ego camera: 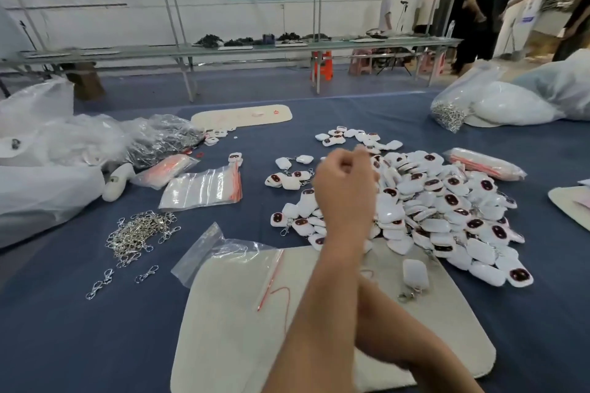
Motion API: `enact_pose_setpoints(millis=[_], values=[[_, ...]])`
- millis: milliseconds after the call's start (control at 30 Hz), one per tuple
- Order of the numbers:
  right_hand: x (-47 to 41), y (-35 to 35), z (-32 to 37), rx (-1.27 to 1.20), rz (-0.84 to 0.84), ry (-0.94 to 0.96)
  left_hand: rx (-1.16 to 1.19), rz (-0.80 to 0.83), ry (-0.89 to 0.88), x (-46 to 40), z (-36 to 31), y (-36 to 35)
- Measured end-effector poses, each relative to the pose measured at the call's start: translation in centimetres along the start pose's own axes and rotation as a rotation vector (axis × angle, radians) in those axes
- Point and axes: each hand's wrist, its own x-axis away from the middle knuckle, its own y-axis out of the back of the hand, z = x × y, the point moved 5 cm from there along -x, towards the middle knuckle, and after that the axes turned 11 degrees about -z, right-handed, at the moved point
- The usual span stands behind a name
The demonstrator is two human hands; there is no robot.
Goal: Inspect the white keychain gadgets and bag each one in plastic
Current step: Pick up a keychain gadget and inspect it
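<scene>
Heap of white keychain gadgets [443,210] on blue desk [79,329], right of centre. One gadget [415,274] lying apart on cream mat [230,329], clasp attached. Open plastic bag [223,260] at mat's far-left corner. Left hand [346,183] raised over heap, fingers curled; contents of grip cannot tell. Right hand hidden behind left forearm. Loose metal clasps [137,236] left.

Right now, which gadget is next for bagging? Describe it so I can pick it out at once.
Probably this one: start at the beige mat nearest the camera. Near its far right corner, just below the big pile of gadgets, lies a single white gadget with a metal clasp. It lies alone, plain white side up, while many in the pile show a dark red window.
</scene>
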Motion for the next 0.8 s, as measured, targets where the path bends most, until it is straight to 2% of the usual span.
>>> enact_pose_setpoints(millis=[67,200,400,500,633,800], values=[[-2.5,0.7,-0.3,-0.052,-0.108,-0.027,-0.073,-0.051,-0.091,-2.5,2.1,2.3],[-7.7,0.4,-1.7,0.049,-0.318,0.037,-0.201,-0.114,-0.236,-5.6,7.4,7.6],[-13.5,-1.6,-0.8,0.481,-0.513,0.232,-0.302,-0.074,-0.334,-7.5,12.1,10.6],[-14.7,-2.3,-1.4,0.674,-0.627,0.298,-0.326,-0.111,-0.302,-8.7,13.9,11.3],[-15.3,-3.9,-2.3,0.781,-0.624,0.397,-0.371,-0.176,-0.252,-9.9,15.2,11.8],[-16.4,-4.9,-3.3,0.913,-0.449,0.382,-0.497,-0.227,-0.150,-10.8,16.2,11.9]])
